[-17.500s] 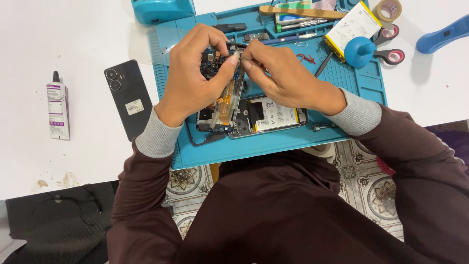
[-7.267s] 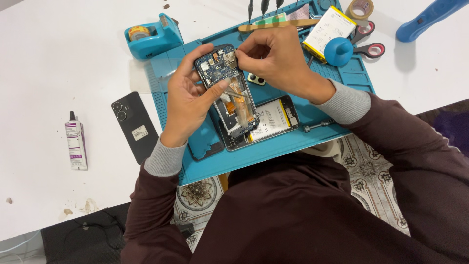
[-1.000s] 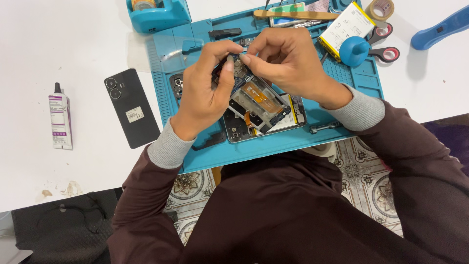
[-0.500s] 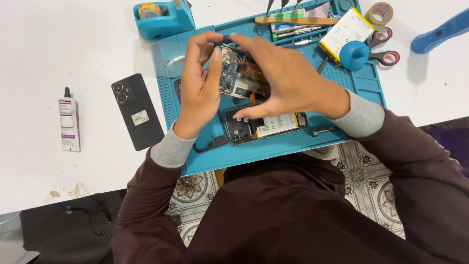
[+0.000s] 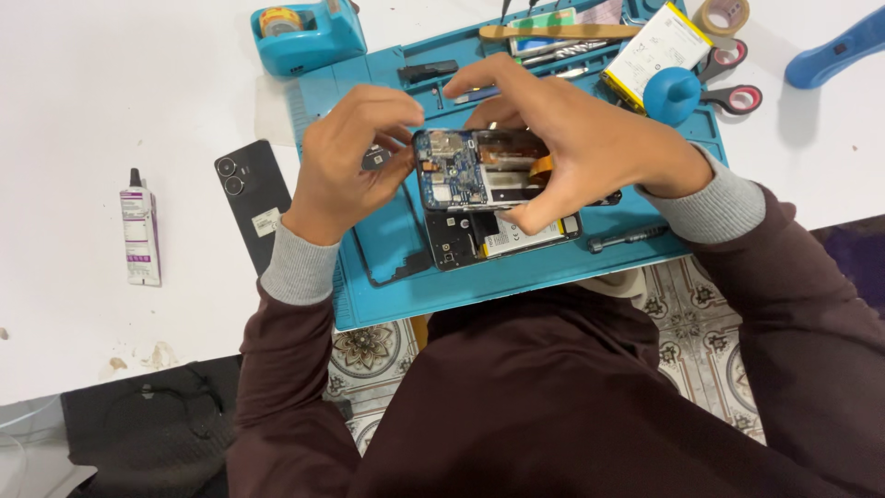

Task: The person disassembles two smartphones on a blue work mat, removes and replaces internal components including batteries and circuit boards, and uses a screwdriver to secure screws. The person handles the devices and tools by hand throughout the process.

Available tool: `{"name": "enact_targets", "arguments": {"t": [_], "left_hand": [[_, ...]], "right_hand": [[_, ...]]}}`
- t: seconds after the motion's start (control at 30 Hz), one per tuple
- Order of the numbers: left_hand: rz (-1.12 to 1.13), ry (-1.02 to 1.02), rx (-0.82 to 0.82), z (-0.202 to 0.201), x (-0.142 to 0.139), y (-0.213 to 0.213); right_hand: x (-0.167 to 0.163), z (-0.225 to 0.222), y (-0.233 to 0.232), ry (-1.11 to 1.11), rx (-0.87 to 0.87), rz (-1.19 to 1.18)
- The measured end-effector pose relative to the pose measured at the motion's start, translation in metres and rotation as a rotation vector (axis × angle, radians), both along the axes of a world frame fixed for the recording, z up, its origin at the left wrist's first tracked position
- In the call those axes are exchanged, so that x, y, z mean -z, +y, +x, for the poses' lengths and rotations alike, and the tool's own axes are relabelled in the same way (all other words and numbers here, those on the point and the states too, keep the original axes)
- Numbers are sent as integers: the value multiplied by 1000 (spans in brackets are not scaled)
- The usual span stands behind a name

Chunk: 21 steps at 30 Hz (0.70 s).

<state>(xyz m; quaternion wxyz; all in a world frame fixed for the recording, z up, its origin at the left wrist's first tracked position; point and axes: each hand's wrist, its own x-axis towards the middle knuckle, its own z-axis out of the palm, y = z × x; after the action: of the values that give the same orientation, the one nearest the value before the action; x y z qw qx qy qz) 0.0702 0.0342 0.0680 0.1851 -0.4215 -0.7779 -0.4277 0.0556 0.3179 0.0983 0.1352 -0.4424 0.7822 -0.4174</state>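
Over a blue repair mat I hold an opened phone flat, its blue circuit board and orange flex cable facing up. My right hand grips it from the right, thumb underneath and fingers across its top edge. My left hand is at the phone's left end, fingertips pinched at its edge beside a small dark part. Below it on the mat lies a second opened phone with a white-labelled battery.
A black phone back cover and a small glue tube lie on the white table at left. A blue tape dispenser, tools, a loose battery, scissors, a blue suction cup and a screwdriver bit surround the mat.
The phone in my hands has turned from tilted to flat, board up. My right hand shifted to its right end and my left fingers came to its left edge.
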Motion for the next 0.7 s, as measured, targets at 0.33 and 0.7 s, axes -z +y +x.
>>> {"name": "enact_targets", "arguments": {"t": [0.33,0.7], "left_hand": [[-25,63,-39,-9,16,-3],[-41,76,-54,-8,17,-3]], "right_hand": [[13,-11,-6,-54,-93,-90],[7,-9,-10,-50,-89,-66]]}}
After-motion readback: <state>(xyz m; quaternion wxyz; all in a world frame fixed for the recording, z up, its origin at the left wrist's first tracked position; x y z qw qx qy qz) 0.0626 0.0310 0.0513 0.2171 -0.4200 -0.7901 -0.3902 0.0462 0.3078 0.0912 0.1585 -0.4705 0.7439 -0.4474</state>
